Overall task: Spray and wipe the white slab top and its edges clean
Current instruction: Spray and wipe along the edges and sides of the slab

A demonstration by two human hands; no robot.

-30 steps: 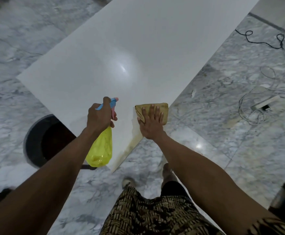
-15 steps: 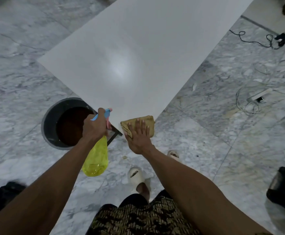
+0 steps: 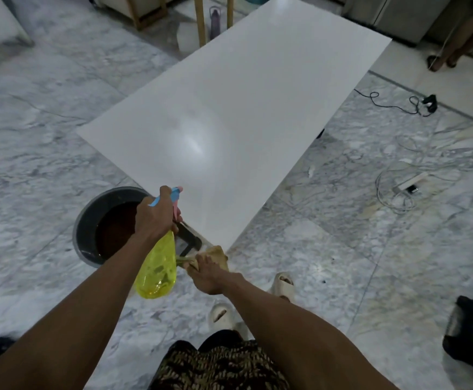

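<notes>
1. Grey-veined marble floor (image 3: 46,170) fills the room, and the white slab (image 3: 229,116) lies low over it, its nearest corner pointing toward the person.
2. At that near corner the right hand (image 3: 210,274) grips a tan cloth (image 3: 218,256), its fingers curled over the bunched fabric, which is held against the slab's corner edge.
3. Just left of the corner, the left hand (image 3: 155,218) is wrapped round the neck of a yellow spray bottle (image 3: 158,270). The bottle's blue and pink trigger head pokes out above the fingers and points over the slab top; its translucent body hangs down below the wrist.
4. Cloth and bottle body meet or nearly meet; I cannot tell whether they touch.
5. A dark metal frame piece (image 3: 188,239) shows under the slab's near-left edge, between the two hands.
6. Left of the corner, partly behind the left hand, a round grey bucket (image 3: 89,220) holds dark brownish liquid.
7. Below the corner, toward the person, two pale slippers (image 3: 281,281) sit on the floor, above patterned shorts (image 3: 221,367).
8. Right of the slab, white cables and a power strip (image 3: 411,182) lie tangled on the floor; further up, a black cord (image 3: 392,104) runs to a plug.
9. Beyond the slab's far-left edge stand wooden legs (image 3: 201,21) and a purple bottle (image 3: 215,18).
10. A bright glare spot sits on the slab top near its middle.
</notes>
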